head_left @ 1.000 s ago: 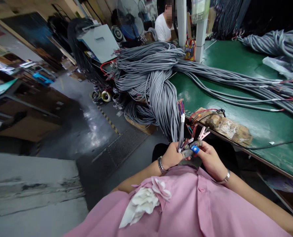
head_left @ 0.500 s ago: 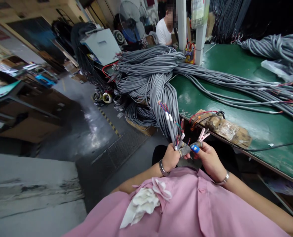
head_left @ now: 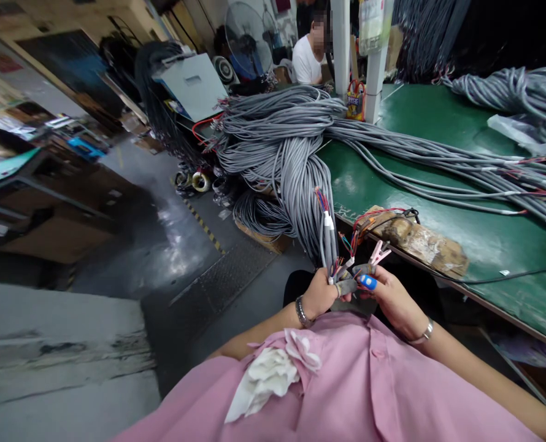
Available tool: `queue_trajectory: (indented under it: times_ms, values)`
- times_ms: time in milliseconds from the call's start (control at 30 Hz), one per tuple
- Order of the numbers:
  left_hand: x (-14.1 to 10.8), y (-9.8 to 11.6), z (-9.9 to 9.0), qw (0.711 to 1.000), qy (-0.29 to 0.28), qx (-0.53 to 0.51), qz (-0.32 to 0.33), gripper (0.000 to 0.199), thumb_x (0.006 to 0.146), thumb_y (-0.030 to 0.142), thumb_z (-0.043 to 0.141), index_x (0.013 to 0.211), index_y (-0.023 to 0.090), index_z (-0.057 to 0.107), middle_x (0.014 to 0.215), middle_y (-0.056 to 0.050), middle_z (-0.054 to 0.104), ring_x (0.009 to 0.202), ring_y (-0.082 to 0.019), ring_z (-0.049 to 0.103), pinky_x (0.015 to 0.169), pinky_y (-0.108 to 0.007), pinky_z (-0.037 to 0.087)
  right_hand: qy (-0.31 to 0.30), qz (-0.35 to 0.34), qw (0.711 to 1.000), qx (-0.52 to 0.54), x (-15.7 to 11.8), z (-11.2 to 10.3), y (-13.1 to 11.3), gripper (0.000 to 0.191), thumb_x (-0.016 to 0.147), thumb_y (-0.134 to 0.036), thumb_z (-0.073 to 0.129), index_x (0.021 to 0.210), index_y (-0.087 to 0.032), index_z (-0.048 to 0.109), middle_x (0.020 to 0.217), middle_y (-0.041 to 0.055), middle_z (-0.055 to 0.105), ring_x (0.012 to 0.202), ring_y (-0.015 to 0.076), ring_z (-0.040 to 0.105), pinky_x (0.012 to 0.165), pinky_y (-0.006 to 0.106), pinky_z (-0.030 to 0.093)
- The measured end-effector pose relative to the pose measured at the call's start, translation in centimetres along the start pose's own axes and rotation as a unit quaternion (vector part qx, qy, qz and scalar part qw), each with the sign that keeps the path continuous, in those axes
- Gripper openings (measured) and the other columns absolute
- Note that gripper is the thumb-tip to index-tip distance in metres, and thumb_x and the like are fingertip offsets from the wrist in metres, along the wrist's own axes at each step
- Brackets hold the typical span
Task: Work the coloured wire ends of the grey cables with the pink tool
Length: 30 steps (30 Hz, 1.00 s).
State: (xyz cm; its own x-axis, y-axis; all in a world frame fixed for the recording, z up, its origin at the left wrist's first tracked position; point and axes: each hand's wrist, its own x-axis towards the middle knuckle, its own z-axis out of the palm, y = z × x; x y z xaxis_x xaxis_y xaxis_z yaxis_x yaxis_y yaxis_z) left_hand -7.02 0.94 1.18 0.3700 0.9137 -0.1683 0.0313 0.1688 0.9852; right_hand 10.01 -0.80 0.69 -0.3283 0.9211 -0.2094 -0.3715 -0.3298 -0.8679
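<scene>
My left hand (head_left: 323, 294) is closed round the ends of several grey cables (head_left: 330, 242), which stand up out of the fist with white bands and bare coloured wires at their tips. Close beside it, my right hand (head_left: 388, 294) pinches with thumb and finger at the wire ends; what lies between those fingertips is too small to make out. Grey covers sit on some fingertips, and a blue band wraps the right thumb. A pink clothes-peg-like clip (head_left: 378, 253) shows just beyond the right fingers, at the bench edge.
A thick heap of grey cables (head_left: 277, 129) hangs over the corner of the green bench (head_left: 420, 227). A worn wooden block (head_left: 420, 242) with red and black leads lies along the front edge. Across the bench sits a person in white (head_left: 307, 60). A fan (head_left: 246, 37) stands behind.
The cable ends in my left hand have swung to the right and more upright. My right hand has shifted slightly right and down, with its fingers still pinched.
</scene>
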Motion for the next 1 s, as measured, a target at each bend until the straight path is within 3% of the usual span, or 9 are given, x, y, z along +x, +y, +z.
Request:
queue_trajectory:
  times_ms: [200,367,500,667,867,1000]
  values:
    - [-0.2,0.4,0.0,1.0,-0.019,0.006,-0.007,0.034,0.072,0.041,0.07,0.057,0.012,0.06,0.052,-0.003,0.058,0.048,-0.011,0.052,0.052,-0.023,0.042,0.066,-0.039,0.995,-0.056,0.2,-0.2,0.8,0.022,0.075,-0.038,0.073,0.078,-0.018,0.063,0.071,0.0006,0.064,0.063,0.0137,0.054,0.061,0.027,0.042]
    - [-0.3,0.4,0.1,1.0,0.002,0.003,-0.004,0.037,0.073,0.043,0.069,0.055,0.012,0.058,0.051,-0.003,0.058,0.048,-0.011,0.052,0.053,-0.024,0.043,0.122,-0.031,0.992,0.026,0.3,-0.5,1.0,0.02,0.071,-0.034,0.075,0.076,-0.02,0.06,0.068,-0.0015,0.06,0.06,0.0131,0.052,0.059,0.026,0.043]
    - [-0.3,0.1,0.0,1.0,-0.001,0.002,-0.004,0.036,0.074,0.044,0.068,0.057,0.013,0.059,0.052,-0.003,0.059,0.048,-0.011,0.052,0.052,-0.024,0.042,0.082,-0.014,0.994,0.067,0.0,-0.4,0.5,0.018,0.076,-0.037,0.07,0.078,-0.02,0.062,0.068,-0.0006,0.059,0.06,0.0125,0.052,0.06,0.026,0.044]
    - [-0.2,0.3,0.2,0.999,-0.015,0.037,-0.018,0.038,0.073,0.044,0.069,0.054,0.013,0.059,0.051,-0.003,0.059,0.048,-0.011,0.052,0.055,-0.024,0.044,0.038,-0.013,0.999,0.017,-0.1,0.0,0.2,0.023,0.072,-0.04,0.074,0.082,-0.021,0.065,0.079,0.0034,0.068,0.07,0.0173,0.06,0.066,0.031,0.047]
    - [-0.3,0.6,0.3,1.0,-0.005,0.019,0.003,0.038,0.075,0.042,0.067,0.052,0.012,0.061,0.049,-0.004,0.058,0.047,-0.011,0.05,0.052,-0.024,0.042,0.096,-0.014,0.995,0.024,0.2,0.1,1.0,0.023,0.069,-0.036,0.078,0.075,-0.019,0.063,0.072,0.0005,0.066,0.063,0.0137,0.057,0.063,0.028,0.046]
    - [-0.4,0.8,0.3,1.0,0.003,-0.013,0.016,0.039,0.076,0.041,0.066,0.05,0.012,0.06,0.047,-0.003,0.056,0.046,-0.01,0.049,0.05,-0.023,0.04,0.152,-0.038,0.984,0.082,0.6,-1.3,1.1,0.021,0.072,-0.034,0.075,0.069,-0.021,0.058,0.061,-0.0032,0.055,0.056,0.0114,0.049,0.056,0.025,0.043]
